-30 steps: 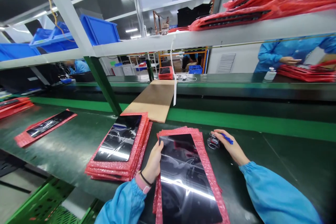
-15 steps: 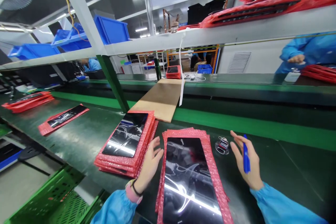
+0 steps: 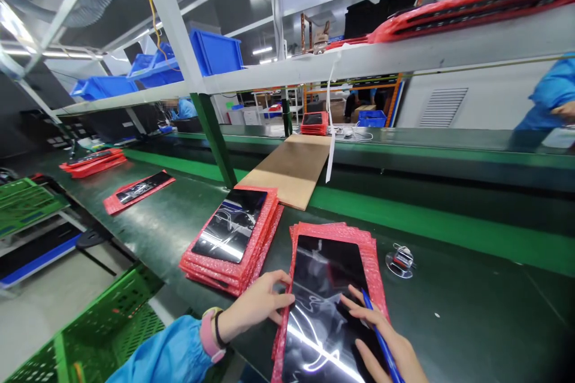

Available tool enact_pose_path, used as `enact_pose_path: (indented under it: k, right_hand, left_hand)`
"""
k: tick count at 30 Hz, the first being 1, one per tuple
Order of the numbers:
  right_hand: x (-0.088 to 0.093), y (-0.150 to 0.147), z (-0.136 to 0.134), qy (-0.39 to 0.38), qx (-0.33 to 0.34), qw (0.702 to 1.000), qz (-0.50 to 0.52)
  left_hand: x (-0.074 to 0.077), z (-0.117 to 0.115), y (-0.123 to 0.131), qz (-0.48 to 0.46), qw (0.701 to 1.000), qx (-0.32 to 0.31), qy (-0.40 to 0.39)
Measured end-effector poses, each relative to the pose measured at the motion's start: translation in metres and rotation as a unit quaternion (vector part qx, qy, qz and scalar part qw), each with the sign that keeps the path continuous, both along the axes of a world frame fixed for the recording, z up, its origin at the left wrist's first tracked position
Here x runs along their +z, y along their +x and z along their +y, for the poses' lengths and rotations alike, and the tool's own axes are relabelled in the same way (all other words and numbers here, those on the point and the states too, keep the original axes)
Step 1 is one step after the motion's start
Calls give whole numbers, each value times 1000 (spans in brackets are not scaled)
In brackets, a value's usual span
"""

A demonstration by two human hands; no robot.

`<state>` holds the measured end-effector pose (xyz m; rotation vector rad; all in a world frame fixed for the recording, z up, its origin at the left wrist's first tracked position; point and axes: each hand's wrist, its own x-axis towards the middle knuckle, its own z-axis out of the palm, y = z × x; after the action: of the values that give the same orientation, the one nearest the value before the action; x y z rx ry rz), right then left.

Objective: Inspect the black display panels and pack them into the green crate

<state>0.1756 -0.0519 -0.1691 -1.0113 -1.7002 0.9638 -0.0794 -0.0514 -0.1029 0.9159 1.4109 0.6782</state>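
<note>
A black glossy screen panel (image 3: 327, 275) lies on a pile of red bubble-wrap sleeves (image 3: 376, 269) in front of me. My left hand (image 3: 260, 299) is at the panel's left edge, fingers apart and fingertips touching the edge. Over the panel's right side, my right hand (image 3: 381, 335) holds a blue pen (image 3: 380, 332) tucked between its fingers. Its other fingertips are spread on or just above the glass; contact is unclear. To the left, a second black panel (image 3: 231, 225) tops another stack of red sleeves (image 3: 215, 272).
A small metal-and-clear object (image 3: 401, 260) sits right of the pile. Behind are a brown board (image 3: 287, 161) and a green post (image 3: 213, 140). A green crate (image 3: 103, 323) stands lower left. Red-wrapped items (image 3: 485, 9) lie on the overhead shelf (image 3: 291, 69). A co-worker's blue sleeve (image 3: 554, 84) shows far right.
My right hand has moved left with the pen, from above the bench to over the panel. My left hand has come down to the panel's left edge. The view has turned left.
</note>
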Motion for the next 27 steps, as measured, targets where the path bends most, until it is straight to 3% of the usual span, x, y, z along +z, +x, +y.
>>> enact_pose_path:
  k: [3,6,9,11,13,16,23,27]
  right_hand:
    - [2,2,-1,-7,4,1000,17]
    - [-3,1,-2,-12,3,999,39]
    - [-9,2,0,-3,-8,999,54]
    - [-10,9,4,10,-7,999,53]
    - [-8,19,10,13,-8,998,55]
    - [-3,33,18,9,-34,996,81]
    - [-3,42,28,-19,-77,989,126]
    - [0,41,29,-72,-74,991,83]
  left_hand:
    - [21,2,1,-4,1000,-15,-8]
    - [32,5,12,-69,998,-10,5]
    - [26,10,32,-129,987,-17,97]
    - [17,15,39,-111,976,-14,184]
    - [10,24,33,-69,972,22,223]
    - [9,41,-6,-23,970,98,221]
    - [27,68,-149,16,956,185,225]
    - [21,67,-192,55,960,200,189]
